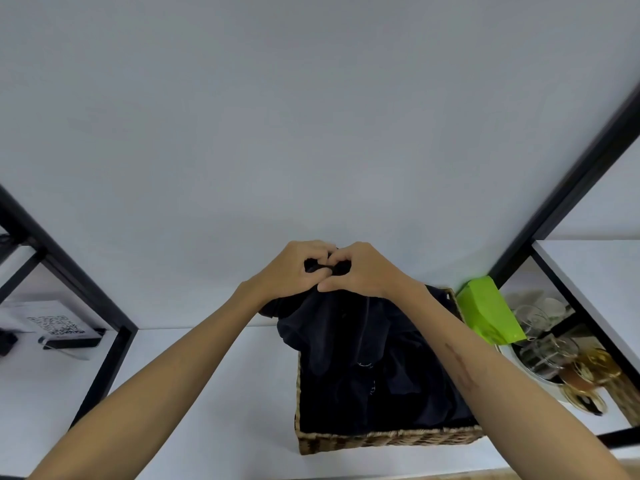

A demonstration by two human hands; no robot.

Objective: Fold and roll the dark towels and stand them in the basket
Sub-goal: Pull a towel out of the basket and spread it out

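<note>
While your left hand [294, 268] and right hand [356, 270] meet above the far edge of the basket [381, 439], each has its fingers curled into a pinch on the top edge of one dark towel [346, 327] — the grip is clamped on cloth, thumbs nearly touching. That towel hangs from your hands down into the basket, where more dark fabric lies in a loose heap. Judge it as soft, limp and light: it will sag and bunch wherever unsupported, so slide your hands apart along that edge toward its corners before you lay it on the desk [214, 375] left of the basket. A green box [488, 311] stands just right of the basket.
</note>
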